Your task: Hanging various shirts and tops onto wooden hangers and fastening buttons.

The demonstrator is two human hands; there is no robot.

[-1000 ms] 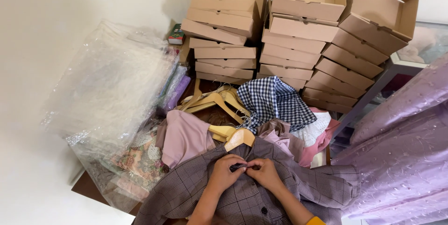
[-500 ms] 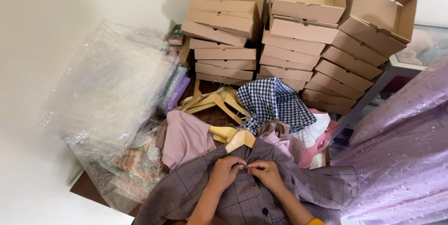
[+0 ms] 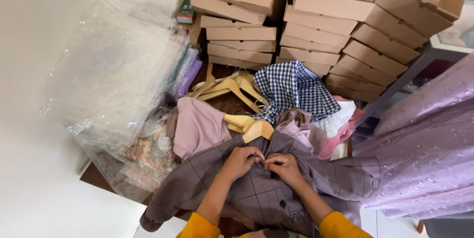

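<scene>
Where the plaid shirt [image 3: 256, 193] buttons, left hand [image 3: 240, 161] and right hand [image 3: 282, 166] each pinch its fabric

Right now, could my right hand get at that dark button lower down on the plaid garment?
Probably yes. The right hand pinches the plaid garment near the collar, and the dark button lies uncovered just below it, with nothing over it.

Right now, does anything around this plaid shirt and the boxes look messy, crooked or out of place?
Yes. The right-hand stack of cardboard boxes leans, its boxes tilted rather than level. Loose wooden hangers lie tangled in a heap, with the checked cloth and pink garments crumpled around them. Both hands pinch the plaid shirt near its collar; nothing looks torn.
</scene>
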